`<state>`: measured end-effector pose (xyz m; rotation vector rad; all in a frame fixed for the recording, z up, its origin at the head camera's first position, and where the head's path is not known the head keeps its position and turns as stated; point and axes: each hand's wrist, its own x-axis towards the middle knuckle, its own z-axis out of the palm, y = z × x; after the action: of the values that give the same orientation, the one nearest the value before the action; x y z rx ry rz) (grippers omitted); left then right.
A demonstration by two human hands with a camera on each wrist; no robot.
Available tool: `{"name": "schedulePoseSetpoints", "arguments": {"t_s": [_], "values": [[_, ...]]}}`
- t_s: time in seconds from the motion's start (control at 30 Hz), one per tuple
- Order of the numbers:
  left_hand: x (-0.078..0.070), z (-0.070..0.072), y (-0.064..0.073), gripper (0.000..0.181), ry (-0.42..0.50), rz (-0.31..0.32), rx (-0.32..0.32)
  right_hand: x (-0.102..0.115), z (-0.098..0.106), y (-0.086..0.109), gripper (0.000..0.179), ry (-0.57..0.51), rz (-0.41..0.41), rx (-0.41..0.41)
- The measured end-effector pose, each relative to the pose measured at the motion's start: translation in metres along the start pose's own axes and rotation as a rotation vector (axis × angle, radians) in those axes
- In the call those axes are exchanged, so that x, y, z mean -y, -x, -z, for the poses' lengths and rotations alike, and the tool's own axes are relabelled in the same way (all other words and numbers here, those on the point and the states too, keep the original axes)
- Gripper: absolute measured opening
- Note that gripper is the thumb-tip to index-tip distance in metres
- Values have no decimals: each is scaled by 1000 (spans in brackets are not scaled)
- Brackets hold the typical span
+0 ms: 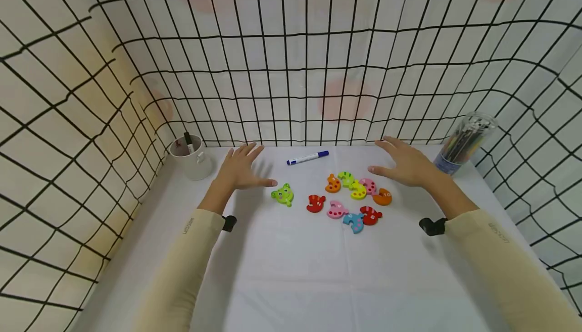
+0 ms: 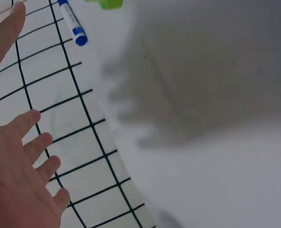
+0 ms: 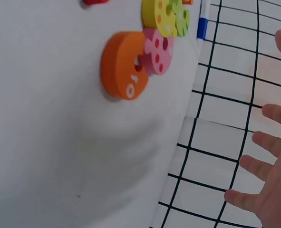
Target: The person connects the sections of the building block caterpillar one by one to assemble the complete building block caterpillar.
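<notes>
Two hands, grip loose: left hand (image 1: 240, 170) splayed, thumb and fingers well apart, holding nothing, thumb tip near the green frog-head piece (image 1: 283, 195); right hand (image 1: 406, 164) also spread wide, holding nothing, nearest the orange piece (image 1: 382, 196) marked 10. Other colored pieces (image 1: 358, 189) lie between them, blue-capped marker (image 1: 307, 158) behind. White tabletop (image 1: 291, 281) spreads between both sleeves (image 1: 179, 271), ending at black-gridded wall (image 1: 295, 79); mug (image 1: 196, 166) and clear jar (image 1: 468, 142) flank the far edge.
</notes>
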<state>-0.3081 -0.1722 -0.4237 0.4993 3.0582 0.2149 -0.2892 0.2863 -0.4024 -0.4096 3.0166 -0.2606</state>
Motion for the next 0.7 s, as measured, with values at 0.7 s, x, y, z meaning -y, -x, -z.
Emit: {"name": "schedulePoseSetpoints", "arguments": {"t_s": [0.7], "values": [[-31, -62, 22, 52, 451, -137, 41, 52, -69, 19, 70, -336, 39, -34]]}}
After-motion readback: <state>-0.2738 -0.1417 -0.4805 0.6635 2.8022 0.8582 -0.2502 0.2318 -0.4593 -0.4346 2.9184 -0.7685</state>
